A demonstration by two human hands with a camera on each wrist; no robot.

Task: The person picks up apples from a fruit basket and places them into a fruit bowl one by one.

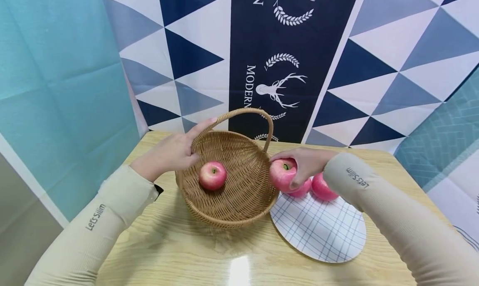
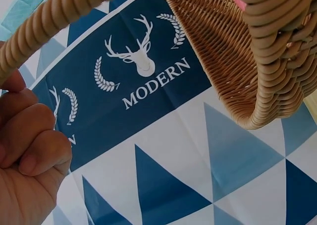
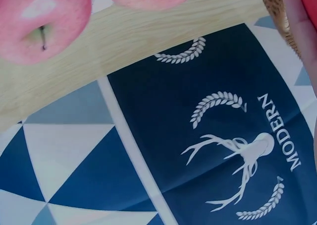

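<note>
A wicker basket (image 1: 243,182) with an arched handle (image 1: 243,111) stands on the table, tipped toward me, with one pink-red apple (image 1: 213,176) inside. My left hand (image 1: 168,155) pinches the left side of the handle; its lower fingers (image 2: 44,153) are curled in the left wrist view. Just off the basket's right rim, my right hand (image 1: 310,163) grips another apple (image 1: 280,176) from above and the right. Behind it, two apples (image 1: 324,188) rest on a round checked mat (image 1: 325,228), partly hidden by the hand and held apple. Those two apples (image 3: 42,24) also show in the right wrist view.
The wooden table (image 1: 187,257) carries the basket at its middle and the mat to the right. A patterned cloth (image 1: 284,40) with deer heads and triangles hangs just behind the table. Light blue fabric (image 1: 60,78) hangs on the left.
</note>
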